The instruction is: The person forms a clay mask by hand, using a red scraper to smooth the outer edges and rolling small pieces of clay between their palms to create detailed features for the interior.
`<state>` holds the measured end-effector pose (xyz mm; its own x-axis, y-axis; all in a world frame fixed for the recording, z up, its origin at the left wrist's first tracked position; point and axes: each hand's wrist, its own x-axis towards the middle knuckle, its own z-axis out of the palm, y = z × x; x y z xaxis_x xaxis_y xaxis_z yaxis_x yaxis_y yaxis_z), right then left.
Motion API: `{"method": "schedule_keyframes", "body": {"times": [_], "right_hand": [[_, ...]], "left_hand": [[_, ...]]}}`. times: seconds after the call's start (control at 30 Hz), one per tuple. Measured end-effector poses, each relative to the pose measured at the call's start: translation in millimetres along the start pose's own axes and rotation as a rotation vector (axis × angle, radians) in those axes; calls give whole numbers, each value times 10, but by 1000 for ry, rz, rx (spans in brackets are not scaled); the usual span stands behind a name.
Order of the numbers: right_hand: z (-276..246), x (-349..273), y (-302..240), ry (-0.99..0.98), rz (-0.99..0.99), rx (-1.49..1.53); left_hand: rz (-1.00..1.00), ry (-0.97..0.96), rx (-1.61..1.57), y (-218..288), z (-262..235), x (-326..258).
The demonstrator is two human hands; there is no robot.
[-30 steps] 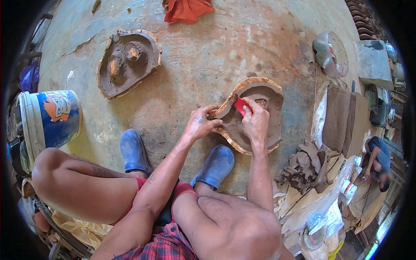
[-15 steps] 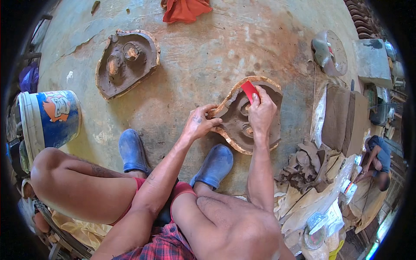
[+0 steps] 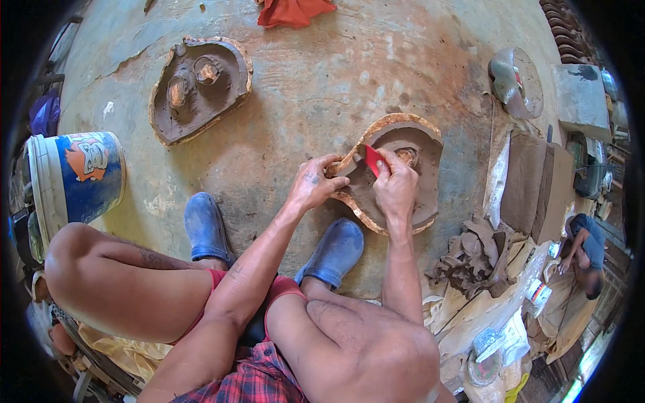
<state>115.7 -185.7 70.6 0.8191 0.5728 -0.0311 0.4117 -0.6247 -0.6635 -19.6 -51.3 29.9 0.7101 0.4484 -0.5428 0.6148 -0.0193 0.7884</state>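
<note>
A rough mould (image 3: 403, 119) with an orange-brown rim lies on the floor in front of me, lined with grey-brown clay (image 3: 424, 142). Its narrow left end is pinched in my left hand (image 3: 314, 183), thumb on the inner side and fingers over the rim. My right hand (image 3: 396, 188) grips a flat red scraper (image 3: 373, 160), its edge against the clay just inside the upper left rim. A raised orange-brown lump (image 3: 407, 156) shows through the clay; my right hand covers part of the inside.
Farther left lies a second clay-lined mould (image 3: 247, 70). A white and blue bucket (image 3: 87, 198) stands at left. To the right are clay scraps (image 3: 470, 258), a clay block (image 3: 521, 174), a curved metal band (image 3: 504, 80) and a seated person (image 3: 586, 248). A red cloth (image 3: 292, 12) lies at the top.
My right hand has moved left and slightly down with the red scraper, nearer my left hand. The left hand keeps its hold on the mould's narrow end. The view has shifted slightly.
</note>
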Motion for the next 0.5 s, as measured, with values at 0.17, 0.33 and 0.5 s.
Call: {"method": "schedule_keyframes", "body": {"times": [0.17, 0.33, 0.5], "right_hand": [[64, -199, -45, 49, 3, 68], [225, -466, -161, 56, 6, 66], [328, -646, -144, 26, 33, 88]], "left_hand": [[9, -10, 14, 34, -17, -5], [35, -2, -9, -31, -23, -1], [80, -214, -232, -86, -109, 25]]}}
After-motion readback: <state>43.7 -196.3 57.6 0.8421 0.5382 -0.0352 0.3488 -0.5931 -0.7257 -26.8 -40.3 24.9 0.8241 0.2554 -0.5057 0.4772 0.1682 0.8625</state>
